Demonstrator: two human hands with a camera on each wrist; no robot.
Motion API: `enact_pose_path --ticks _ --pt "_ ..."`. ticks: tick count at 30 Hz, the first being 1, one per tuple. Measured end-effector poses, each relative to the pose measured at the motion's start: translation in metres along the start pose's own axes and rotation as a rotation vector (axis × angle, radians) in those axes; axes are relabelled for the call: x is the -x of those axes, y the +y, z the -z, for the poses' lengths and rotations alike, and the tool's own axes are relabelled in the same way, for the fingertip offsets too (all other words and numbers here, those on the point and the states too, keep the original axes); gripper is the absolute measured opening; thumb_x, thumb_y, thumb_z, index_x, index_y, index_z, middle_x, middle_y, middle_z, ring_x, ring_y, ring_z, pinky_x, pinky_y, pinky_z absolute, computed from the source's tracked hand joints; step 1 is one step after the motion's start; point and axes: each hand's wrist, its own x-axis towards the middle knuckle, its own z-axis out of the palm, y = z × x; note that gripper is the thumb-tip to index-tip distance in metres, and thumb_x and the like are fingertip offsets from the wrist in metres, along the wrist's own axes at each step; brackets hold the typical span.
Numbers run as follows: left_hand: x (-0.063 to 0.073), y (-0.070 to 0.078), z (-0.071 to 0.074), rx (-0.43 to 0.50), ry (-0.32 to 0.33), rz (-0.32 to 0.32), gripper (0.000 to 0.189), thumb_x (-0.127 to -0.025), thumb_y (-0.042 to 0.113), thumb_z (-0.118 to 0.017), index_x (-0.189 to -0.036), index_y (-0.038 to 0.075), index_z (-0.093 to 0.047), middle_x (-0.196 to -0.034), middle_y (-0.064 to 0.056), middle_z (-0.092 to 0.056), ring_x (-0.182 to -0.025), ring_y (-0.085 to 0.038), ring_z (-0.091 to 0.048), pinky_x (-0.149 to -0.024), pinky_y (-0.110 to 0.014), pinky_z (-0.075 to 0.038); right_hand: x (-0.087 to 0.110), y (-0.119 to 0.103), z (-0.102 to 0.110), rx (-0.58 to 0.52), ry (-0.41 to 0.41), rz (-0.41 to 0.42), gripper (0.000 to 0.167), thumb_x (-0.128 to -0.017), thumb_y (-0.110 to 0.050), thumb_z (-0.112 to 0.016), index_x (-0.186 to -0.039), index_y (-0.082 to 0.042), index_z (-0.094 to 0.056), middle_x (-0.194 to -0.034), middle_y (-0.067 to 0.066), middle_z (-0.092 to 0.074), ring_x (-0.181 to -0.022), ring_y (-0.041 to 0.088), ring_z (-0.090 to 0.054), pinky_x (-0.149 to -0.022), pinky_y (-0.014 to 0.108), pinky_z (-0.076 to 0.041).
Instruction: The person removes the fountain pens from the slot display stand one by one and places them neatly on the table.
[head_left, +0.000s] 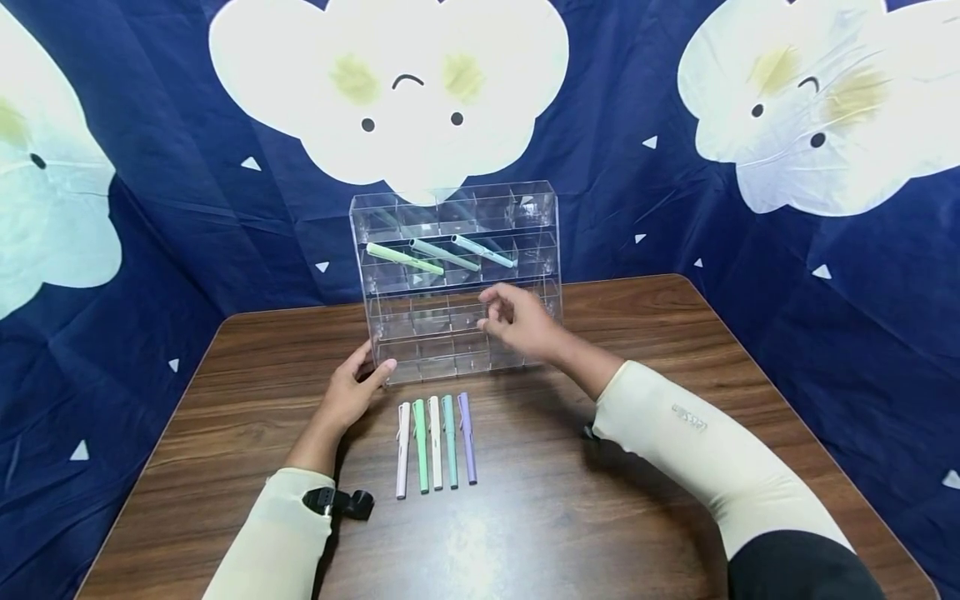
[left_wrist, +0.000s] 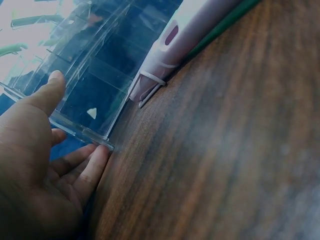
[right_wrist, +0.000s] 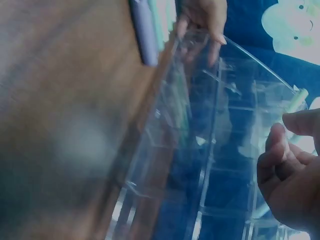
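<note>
A clear acrylic display rack (head_left: 431, 346) with tiers of small compartments stands at the back of the table. My left hand (head_left: 352, 393) grips its lower left corner, thumb at the front and fingers behind, as the left wrist view shows. In front of the lower tiers hovers my right hand (head_left: 521, 321), fingers loosely curled and nothing between them. Across the second tier from the top lean a yellow-green pen (head_left: 405, 259), a grey-green pen (head_left: 446, 255) and a light blue pen (head_left: 483, 251).
Before the rack lie several capped pens in a row: pale pink (head_left: 402, 450), green (head_left: 421, 446), cream (head_left: 435, 442), teal (head_left: 449, 442) and purple (head_left: 467, 437). A dark blue curtain (head_left: 607, 192) with cloud faces hangs behind the wooden table (head_left: 555, 508).
</note>
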Motion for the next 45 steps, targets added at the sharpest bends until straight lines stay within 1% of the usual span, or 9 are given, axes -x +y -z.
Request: enact_pose_path --ticks 8,13,18,20,22,25,31,37,45 --pt "0.0 0.0 0.0 0.012 -0.005 0.006 0.078 -0.11 0.046 -0.065 -0.175 0.02 -0.029 -0.159 -0.028 -0.056 -0.149 -0.044 -0.055 -0.11 -0.049 -0.054 -0.026 -0.015 0.019 0.152 0.251 0.068 0.03 -0.099 -0.004 -0.078 -0.127 0.002 -0.07 -0.107 0.011 -0.065 -0.069 0.013 -0.052 -0.064 0.024 -0.045" --pt "0.001 0.001 0.001 -0.002 -0.004 -0.004 0.077 -0.111 0.045 -0.064 -0.175 0.019 -0.03 -0.158 -0.027 -0.057 -0.148 -0.043 -0.056 -0.104 -0.037 -0.056 -0.046 -0.018 0.027 0.207 0.342 0.074 0.028 -0.098 -0.004 -0.08 -0.124 0.0 -0.072 -0.116 0.014 -0.07 -0.077 0.023 -0.061 -0.074 0.032 -0.052" --pt "0.001 0.002 0.002 0.002 -0.001 -0.02 0.076 -0.111 0.043 -0.065 -0.174 0.017 -0.032 -0.156 -0.028 -0.059 -0.145 -0.044 -0.058 -0.095 -0.023 -0.054 -0.063 -0.018 0.031 0.292 0.298 0.011 0.036 -0.1 -0.014 -0.081 -0.133 -0.003 -0.072 -0.131 0.014 -0.073 -0.115 0.032 -0.069 -0.105 0.045 -0.054" --pt "0.0 0.001 0.002 0.0 -0.002 -0.018 0.076 -0.111 0.044 -0.065 -0.174 0.018 -0.032 -0.157 -0.028 -0.059 -0.145 -0.044 -0.059 -0.096 -0.025 -0.055 -0.067 -0.018 0.031 0.318 0.281 -0.023 0.037 -0.101 -0.017 -0.081 -0.135 -0.005 -0.072 -0.134 0.013 -0.073 -0.13 0.031 -0.066 -0.115 0.046 -0.05" --pt "0.0 0.001 0.002 -0.002 -0.002 -0.011 0.076 -0.111 0.045 -0.065 -0.174 0.018 -0.032 -0.157 -0.027 -0.058 -0.146 -0.043 -0.058 -0.1 -0.031 -0.056 -0.071 -0.017 0.03 0.332 0.274 -0.048 0.037 -0.102 -0.019 -0.08 -0.135 -0.006 -0.072 -0.136 0.012 -0.074 -0.135 0.031 -0.065 -0.117 0.046 -0.049" --pt "0.0 0.002 0.002 0.0 -0.006 0.001 0.077 -0.111 0.045 -0.065 -0.174 0.018 -0.031 -0.158 -0.028 -0.057 -0.147 -0.043 -0.057 -0.103 -0.038 -0.057 -0.075 -0.015 0.028 0.338 0.272 -0.063 0.035 -0.102 -0.019 -0.08 -0.134 -0.007 -0.074 -0.135 0.011 -0.076 -0.135 0.029 -0.067 -0.117 0.045 -0.05" --pt "0.0 0.002 0.002 0.003 -0.013 0.017 0.079 -0.11 0.047 -0.065 -0.175 0.018 -0.03 -0.159 -0.028 -0.056 -0.148 -0.043 -0.056 -0.105 -0.041 -0.057 -0.078 -0.013 0.024 0.351 0.262 -0.066 0.032 -0.103 -0.019 -0.078 -0.134 -0.009 -0.076 -0.134 0.009 -0.078 -0.135 0.028 -0.068 -0.114 0.046 -0.052" --pt "0.001 0.002 0.002 -0.002 -0.011 0.026 0.079 -0.11 0.048 -0.065 -0.175 0.019 -0.029 -0.159 -0.027 -0.056 -0.15 -0.043 -0.054 -0.113 -0.054 -0.053 -0.081 -0.011 0.023 0.367 0.229 -0.052 0.027 -0.105 -0.018 -0.075 -0.132 -0.013 -0.078 -0.125 0.008 -0.074 -0.123 0.029 -0.068 -0.108 0.048 -0.053" --pt "0.001 0.0 0.001 -0.003 -0.009 0.016 0.08 -0.11 0.048 -0.065 -0.175 0.018 -0.029 -0.158 -0.027 -0.057 -0.148 -0.043 -0.056 -0.11 -0.05 -0.054 -0.081 -0.01 0.025 0.23 0.238 -0.08 0.015 -0.105 -0.014 -0.075 -0.118 -0.008 -0.074 -0.122 0.011 -0.07 -0.118 0.028 -0.061 -0.109 0.047 -0.048"
